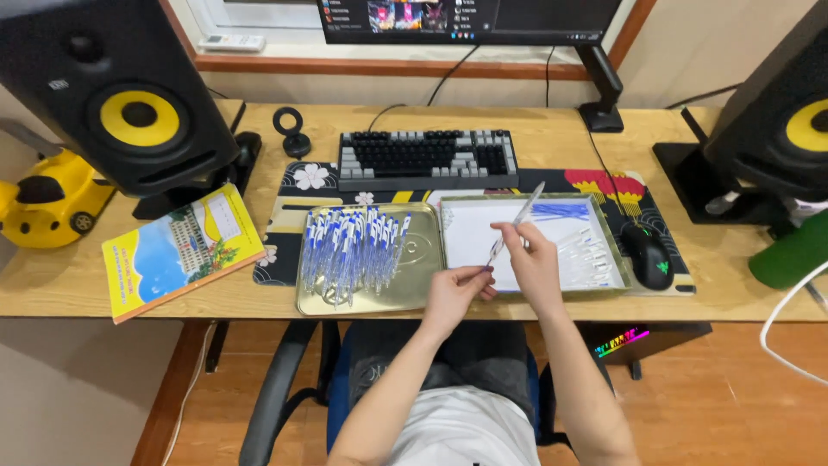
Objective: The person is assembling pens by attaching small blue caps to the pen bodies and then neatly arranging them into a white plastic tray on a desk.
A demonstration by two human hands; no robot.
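My right hand (533,259) pinches a clear pen barrel (517,220) that slants up toward the keyboard. My left hand (455,292) holds the lower tip end of the same pen with its fingertips. Both hands hover over a shallow tray (608,246) lined with white paper. On that paper lie blue ink refills (561,210) at the back and clear pen parts (591,255) at the right. To the left, a gold metal tray (405,293) carries a heap of several assembled blue-and-white pens (349,246).
A keyboard (427,158) sits behind the trays on a patterned desk mat (297,181), with a black mouse (649,256) at the right. Black speakers (112,86) flank the desk. A yellow booklet (177,250) and a yellow toy car (47,200) lie at the left.
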